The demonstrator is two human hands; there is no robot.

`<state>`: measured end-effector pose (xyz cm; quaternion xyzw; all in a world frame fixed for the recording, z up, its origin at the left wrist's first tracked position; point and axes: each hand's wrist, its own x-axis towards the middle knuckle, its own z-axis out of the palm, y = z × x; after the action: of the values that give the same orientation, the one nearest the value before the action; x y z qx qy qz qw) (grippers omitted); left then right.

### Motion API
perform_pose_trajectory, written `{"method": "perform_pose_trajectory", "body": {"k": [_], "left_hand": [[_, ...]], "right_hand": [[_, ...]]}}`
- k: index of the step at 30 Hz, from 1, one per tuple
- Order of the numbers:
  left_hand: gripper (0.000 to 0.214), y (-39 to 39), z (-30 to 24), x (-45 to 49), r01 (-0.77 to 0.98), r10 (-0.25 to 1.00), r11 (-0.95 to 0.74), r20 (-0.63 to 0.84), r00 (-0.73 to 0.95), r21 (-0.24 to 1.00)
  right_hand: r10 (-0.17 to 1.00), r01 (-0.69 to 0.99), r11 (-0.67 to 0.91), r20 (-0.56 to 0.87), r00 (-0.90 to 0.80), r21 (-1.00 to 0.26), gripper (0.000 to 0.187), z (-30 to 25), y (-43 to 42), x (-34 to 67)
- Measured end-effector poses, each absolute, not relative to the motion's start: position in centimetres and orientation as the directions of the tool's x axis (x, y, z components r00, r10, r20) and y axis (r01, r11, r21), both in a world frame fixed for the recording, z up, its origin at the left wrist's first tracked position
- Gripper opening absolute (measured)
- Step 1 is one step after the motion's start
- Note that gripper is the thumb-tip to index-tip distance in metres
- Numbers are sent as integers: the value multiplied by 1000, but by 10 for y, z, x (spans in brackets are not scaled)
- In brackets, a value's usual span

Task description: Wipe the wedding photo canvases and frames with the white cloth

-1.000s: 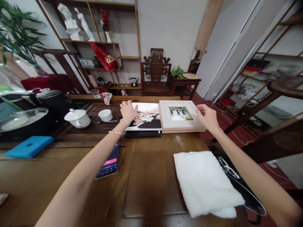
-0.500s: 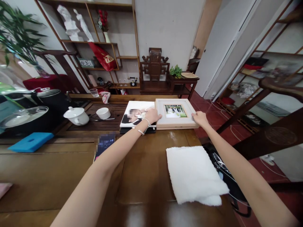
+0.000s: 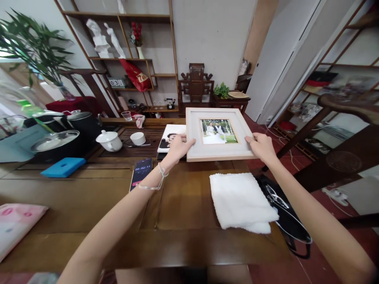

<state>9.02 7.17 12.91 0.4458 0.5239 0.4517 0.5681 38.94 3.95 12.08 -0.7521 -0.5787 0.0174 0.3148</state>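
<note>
while your left hand grips the left edge of a pale wooden picture frame with a white mat, your right hand grips its right edge, and you hold it raised above the far part of the glossy brown wooden counter. just left of it lies a white-edged photo panel; nearer you are a dark phone showing a timer and a folded fluffy white towel. a small white cup sits farther left. behind, a carved dark wooden chair stands beside brown wooden shelving, before a pale wall.
</note>
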Motion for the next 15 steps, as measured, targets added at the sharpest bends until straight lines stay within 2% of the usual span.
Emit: {"method": "perform_pose_trajectory", "body": {"k": [2, 4, 7, 9, 12, 14, 15], "left_hand": [[31, 45, 132, 80, -88, 991, 132, -133, -6, 987], [37, 18, 134, 66, -162, 994, 105, -104, 13, 981], [34, -18, 130, 37, -193, 993, 111, -118, -27, 975], [32, -38, 122, 15, -211, 978, 163, -185, -92, 964], [29, -64, 102, -14, -237, 930, 285, -328, -165, 929], [32, -79, 88, -28, -234, 914, 332, -373, -158, 914], [38, -85, 82, -32, -220, 925, 330, -361, -118, 918]], "right_hand": [[891, 851, -79, 347, 294, -519, 25, 121, 24, 374], [910, 836, -14, 339, 238, -549, 29, 119, 8, 359], [948, 794, 113, 305, 94, -597, 37, 112, -22, 344], [954, 739, 255, 288, -86, -623, 44, 104, -47, 343], [879, 663, 473, 261, -399, -580, 72, 85, -89, 353], [844, 698, 512, 140, -518, -500, 96, 69, -115, 360], [841, 731, 510, 86, -534, -454, 99, 60, -125, 361]]}}
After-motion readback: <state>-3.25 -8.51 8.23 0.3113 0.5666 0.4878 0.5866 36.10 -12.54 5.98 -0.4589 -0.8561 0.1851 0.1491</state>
